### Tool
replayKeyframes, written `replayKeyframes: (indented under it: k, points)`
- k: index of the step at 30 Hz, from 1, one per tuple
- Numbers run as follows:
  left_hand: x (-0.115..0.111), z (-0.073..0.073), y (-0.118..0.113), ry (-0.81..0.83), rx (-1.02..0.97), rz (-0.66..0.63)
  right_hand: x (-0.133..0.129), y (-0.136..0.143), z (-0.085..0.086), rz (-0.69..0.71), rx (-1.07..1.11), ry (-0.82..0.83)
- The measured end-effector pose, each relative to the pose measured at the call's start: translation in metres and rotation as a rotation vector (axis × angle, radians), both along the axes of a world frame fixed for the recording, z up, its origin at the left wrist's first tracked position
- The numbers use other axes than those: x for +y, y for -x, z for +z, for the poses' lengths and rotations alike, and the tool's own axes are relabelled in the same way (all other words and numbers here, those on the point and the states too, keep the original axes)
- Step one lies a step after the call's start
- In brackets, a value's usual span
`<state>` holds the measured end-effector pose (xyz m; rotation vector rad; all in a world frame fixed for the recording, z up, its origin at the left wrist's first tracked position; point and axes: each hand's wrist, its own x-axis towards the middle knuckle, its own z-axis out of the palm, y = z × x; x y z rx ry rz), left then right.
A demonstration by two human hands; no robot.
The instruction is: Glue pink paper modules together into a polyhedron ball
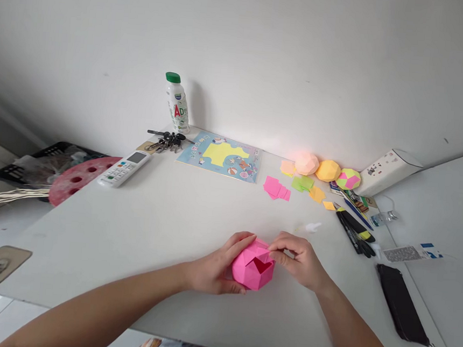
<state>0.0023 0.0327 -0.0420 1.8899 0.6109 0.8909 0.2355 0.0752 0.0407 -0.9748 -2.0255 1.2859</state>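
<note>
A pink faceted paper ball (247, 275) rests near the front of the white table, with a dark red opening on its upper right side. My left hand (217, 267) is wrapped round its left side, thumb below and fingers above. At the edge of the opening, my right hand (299, 259) pinches a pink flap of the ball between thumb and fingertips. Beyond the hands lie pink paper pieces (276, 189), green pieces (302, 184) and orange pieces (316, 194). Three finished-looking balls stand by the wall: peach (306, 163), orange (328, 170), and yellow-green with pink (349, 179).
By the wall are a white bottle (177, 104), keys (171, 142) and a blue sheet (220, 156). A remote (124, 169) lies at the left edge. On the right are a white box (391, 173), a black-and-yellow cutter (358, 226) and a black pouch (402, 304).
</note>
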Motion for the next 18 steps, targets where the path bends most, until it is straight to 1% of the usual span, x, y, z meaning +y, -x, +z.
replayKeyframes:
  k: [7, 12, 18]
  points:
    - [0.0, -0.002, 0.001, -0.062, 0.042, 0.033, -0.003, 0.0, 0.006, 0.047, -0.119, 0.15]
    - [-0.001, -0.003, 0.001, -0.078, 0.06, 0.044, -0.002, -0.002, 0.011, 0.026, -0.124, 0.17]
    - [-0.001, -0.001, -0.001, -0.1, 0.057, 0.046, -0.007, 0.001, 0.018, -0.043, -0.198, 0.162]
